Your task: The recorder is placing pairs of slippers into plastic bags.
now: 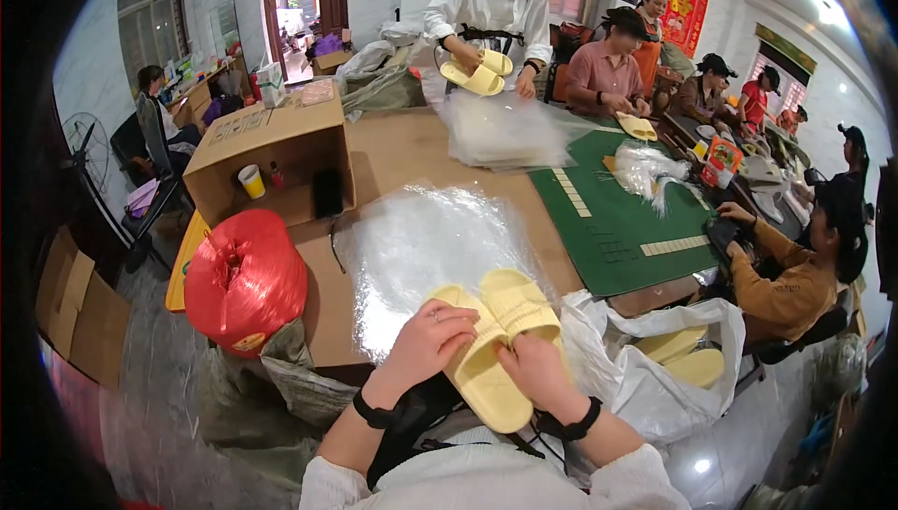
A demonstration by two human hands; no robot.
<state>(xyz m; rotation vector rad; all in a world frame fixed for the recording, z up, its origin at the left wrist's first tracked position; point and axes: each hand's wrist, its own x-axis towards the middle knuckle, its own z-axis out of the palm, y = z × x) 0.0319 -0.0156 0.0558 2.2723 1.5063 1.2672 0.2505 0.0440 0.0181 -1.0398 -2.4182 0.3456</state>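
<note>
A pair of pale yellow slippers (496, 342) lies stacked together at the near edge of the table, over a stack of clear plastic bags (421, 239). My left hand (426, 342) grips the left slipper from its outer side, a ring on one finger. My right hand (533, 370) holds the lower part of the pair from the right. Both wrists wear black bands.
A large red spool of twine (245, 278) sits at the left, beside an open cardboard box (271, 150). A white bag with more yellow slippers (655, 360) hangs at the right. A green mat (613, 215) covers the table's right part. Several other people handle slippers around the table.
</note>
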